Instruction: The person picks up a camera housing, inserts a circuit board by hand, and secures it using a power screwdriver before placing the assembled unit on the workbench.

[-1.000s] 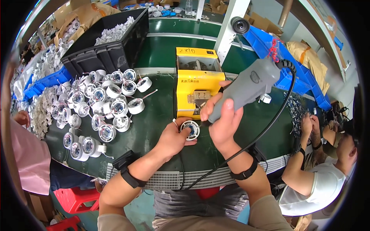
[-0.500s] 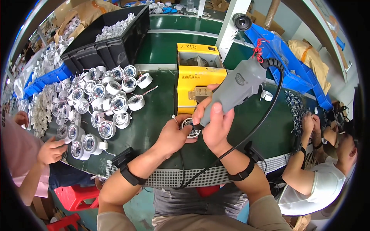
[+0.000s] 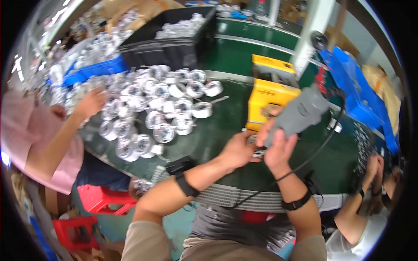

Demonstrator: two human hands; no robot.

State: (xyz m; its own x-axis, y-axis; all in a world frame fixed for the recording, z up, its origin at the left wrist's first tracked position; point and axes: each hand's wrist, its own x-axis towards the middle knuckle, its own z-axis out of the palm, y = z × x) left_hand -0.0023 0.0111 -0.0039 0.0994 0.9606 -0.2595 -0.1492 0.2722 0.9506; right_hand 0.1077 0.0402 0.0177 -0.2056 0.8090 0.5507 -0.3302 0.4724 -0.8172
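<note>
My left hand [image 3: 237, 151] is closed on a small round white housing [image 3: 258, 152] with electronics inside, mostly covered by the fingers. Wrapped round a grey electric screwdriver [image 3: 300, 112], my right hand [image 3: 278, 153] holds it tilted, its lower end over the housing. A black cable runs from the tool's upper end down across my right forearm. Just beyond my hands stands a yellow screw feeder box [image 3: 263, 101]. On the left of the green work surface lie several more round white housings [image 3: 163, 132] with circuit boards and short wires.
A black bin [image 3: 170, 50] of white parts stands at the far left. Beside it is a blue tray [image 3: 98, 69]. At left, a co-worker's hand [image 3: 91, 103] reaches over the pile; another co-worker's hands [image 3: 375, 165] are at right. Blue trays [image 3: 361, 93] stand far right.
The view has swung left, so everything sits further right and is blurred. The left co-worker's hand has gone from the nearest housings to the pile's far side. My hands keep their hold.
</note>
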